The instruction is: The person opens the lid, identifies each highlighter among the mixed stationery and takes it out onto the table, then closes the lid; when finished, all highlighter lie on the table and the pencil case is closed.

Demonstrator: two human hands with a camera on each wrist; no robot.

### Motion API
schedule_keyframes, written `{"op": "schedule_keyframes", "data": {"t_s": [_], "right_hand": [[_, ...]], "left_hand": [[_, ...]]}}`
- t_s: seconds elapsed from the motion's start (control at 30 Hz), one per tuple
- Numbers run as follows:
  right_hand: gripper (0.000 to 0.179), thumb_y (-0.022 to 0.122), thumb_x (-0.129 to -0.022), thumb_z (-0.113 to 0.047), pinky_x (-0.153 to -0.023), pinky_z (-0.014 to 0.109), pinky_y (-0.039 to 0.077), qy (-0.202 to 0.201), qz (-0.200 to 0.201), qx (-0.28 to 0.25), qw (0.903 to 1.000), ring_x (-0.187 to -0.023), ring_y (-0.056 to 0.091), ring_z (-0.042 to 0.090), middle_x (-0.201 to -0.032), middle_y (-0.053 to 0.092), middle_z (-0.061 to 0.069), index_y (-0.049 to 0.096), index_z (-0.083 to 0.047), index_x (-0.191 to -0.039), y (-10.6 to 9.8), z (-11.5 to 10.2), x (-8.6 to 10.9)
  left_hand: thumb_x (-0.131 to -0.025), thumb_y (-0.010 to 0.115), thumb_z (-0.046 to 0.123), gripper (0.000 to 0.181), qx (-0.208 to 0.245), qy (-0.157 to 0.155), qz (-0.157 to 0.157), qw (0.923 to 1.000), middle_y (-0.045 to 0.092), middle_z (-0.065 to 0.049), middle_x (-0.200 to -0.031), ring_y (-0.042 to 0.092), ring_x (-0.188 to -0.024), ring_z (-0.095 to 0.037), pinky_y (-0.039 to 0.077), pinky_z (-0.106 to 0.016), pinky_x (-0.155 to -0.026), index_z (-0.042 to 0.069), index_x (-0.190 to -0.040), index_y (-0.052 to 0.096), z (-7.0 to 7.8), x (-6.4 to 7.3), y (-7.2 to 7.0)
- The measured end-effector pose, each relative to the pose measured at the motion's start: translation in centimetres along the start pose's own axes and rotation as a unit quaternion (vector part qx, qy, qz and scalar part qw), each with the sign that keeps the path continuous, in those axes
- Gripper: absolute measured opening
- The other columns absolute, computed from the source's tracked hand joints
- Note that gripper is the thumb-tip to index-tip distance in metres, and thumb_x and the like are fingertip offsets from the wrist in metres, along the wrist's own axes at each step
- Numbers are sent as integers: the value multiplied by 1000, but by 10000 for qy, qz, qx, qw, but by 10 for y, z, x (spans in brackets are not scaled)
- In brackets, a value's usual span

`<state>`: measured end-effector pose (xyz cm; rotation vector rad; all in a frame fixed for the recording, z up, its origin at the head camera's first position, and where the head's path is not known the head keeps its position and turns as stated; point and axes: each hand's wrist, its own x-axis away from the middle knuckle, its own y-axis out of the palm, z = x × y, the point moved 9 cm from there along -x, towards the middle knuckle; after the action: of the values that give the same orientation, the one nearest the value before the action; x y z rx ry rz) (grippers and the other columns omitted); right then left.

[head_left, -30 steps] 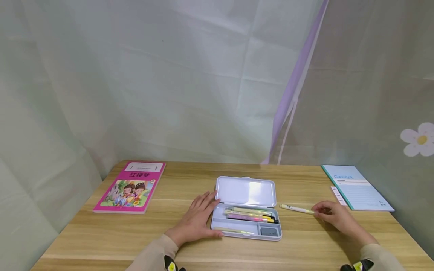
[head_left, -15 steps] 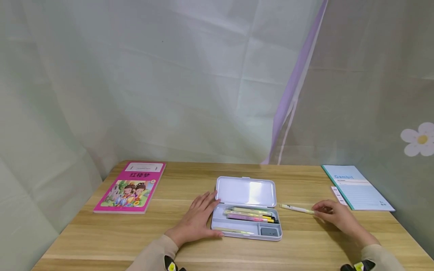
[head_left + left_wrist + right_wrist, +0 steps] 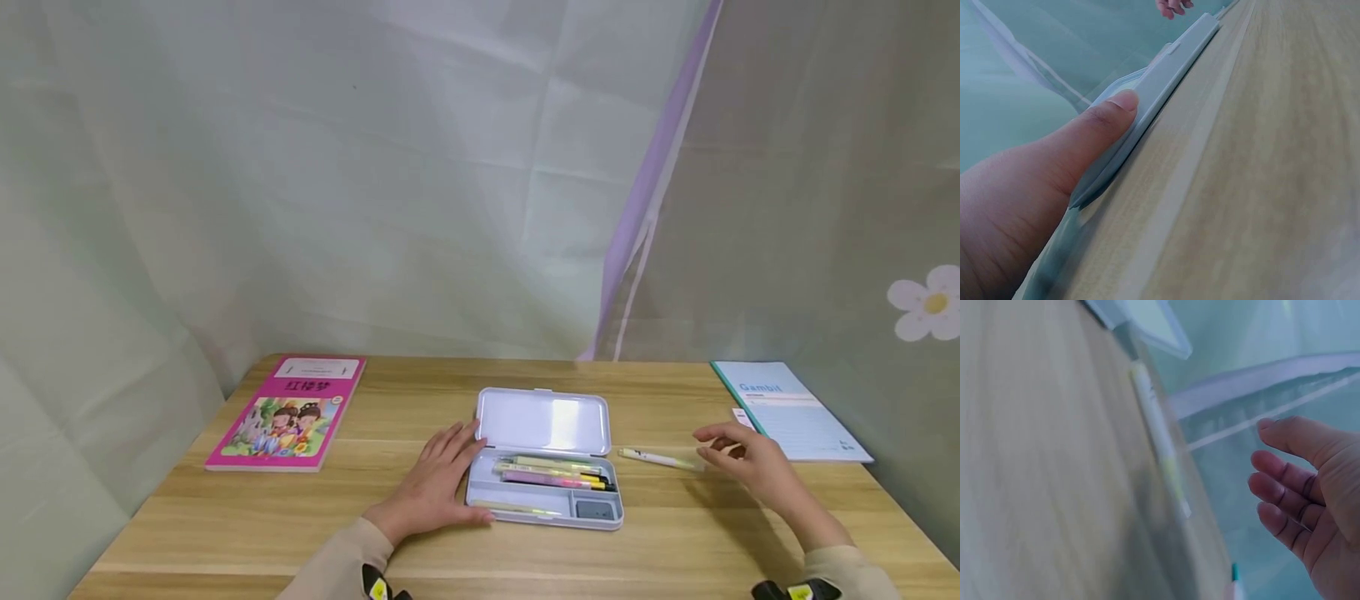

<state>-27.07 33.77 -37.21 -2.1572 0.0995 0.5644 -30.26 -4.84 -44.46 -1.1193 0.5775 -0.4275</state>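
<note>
An open white pencil case [image 3: 543, 423] lies on the table with its lid tipped back. Several pens [image 3: 551, 477] fill its rear compartment, one pale pen [image 3: 517, 507] lies in the front one, and a dark grey eraser [image 3: 594, 509] sits in the small corner section. My left hand [image 3: 435, 483] rests spread against the case's left end; in the left wrist view its thumb [image 3: 1107, 122] touches the case's front edge. To the right of the case a white and yellow pen [image 3: 660, 459] lies on the wood. My right hand [image 3: 750, 467] hovers beside that pen's right end, fingers loosely bent, holding nothing.
A pink picture book [image 3: 288, 414] lies at the table's left. On the right there is a pale blue notebook [image 3: 791, 412], with a small white and purple item [image 3: 742, 417] partly hidden behind my right hand. A pale curtain [image 3: 420, 183] hangs behind the table.
My right hand has come off the white and yellow pen and risen slightly up and to the right. The pen stays on the table. My left hand has not moved.
</note>
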Motion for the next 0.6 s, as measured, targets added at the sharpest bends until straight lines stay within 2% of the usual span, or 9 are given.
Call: {"op": "schedule_keyframes", "data": {"t_s": [0.37,0.6], "right_hand": [[17,71,-85,-7,-61,16,46,-342,85,3,9994,-78,53,-8,-88,65,1,69,-12,-101,-4,-42,-7],[24,73,-80,1,-60,16,47,-864,190,-23,9961,-78,54,-6,-91,64,0,70,-14,-99,1,-66,-6]], "left_hand": [[-69,65,74,102,-9,-79,-49,10000,18,-6,-162,20,-147,-33,17,-54,-120,15,-147,38,-2,-1,0],[-69,64,75,102,-13,-82,-57,9999,18,-5,-162,20,-148,-33,16,-54,-120,16,-148,38,-2,-1,2]]}}
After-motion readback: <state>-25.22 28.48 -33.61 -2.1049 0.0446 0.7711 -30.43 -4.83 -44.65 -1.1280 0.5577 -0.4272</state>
